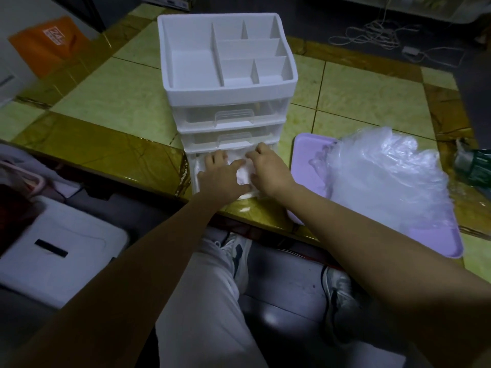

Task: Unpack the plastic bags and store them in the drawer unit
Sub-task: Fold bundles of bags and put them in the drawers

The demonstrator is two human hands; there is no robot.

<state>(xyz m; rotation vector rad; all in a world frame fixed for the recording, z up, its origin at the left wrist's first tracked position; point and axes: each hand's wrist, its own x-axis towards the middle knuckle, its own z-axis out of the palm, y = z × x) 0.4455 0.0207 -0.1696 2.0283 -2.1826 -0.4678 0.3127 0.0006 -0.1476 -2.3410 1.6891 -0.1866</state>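
Plastic bags (243,173) are pressed into the open bottom drawer (195,179) of the drawer unit (225,102) by the flat-fingered left hand (220,176) and right hand (268,171), nothing gripped. At four o'clock, a bag heap (385,176) is carried by a tray (308,171).

Reaching forward with 2 bare arms, forearms converging. Laying the left hand (221,172) flat, palm down, fingers straight, thumb out to the right. Arching the right hand (268,171) just beside it, knuckles up, fingers bent downward, tips hidden, grip unclear.
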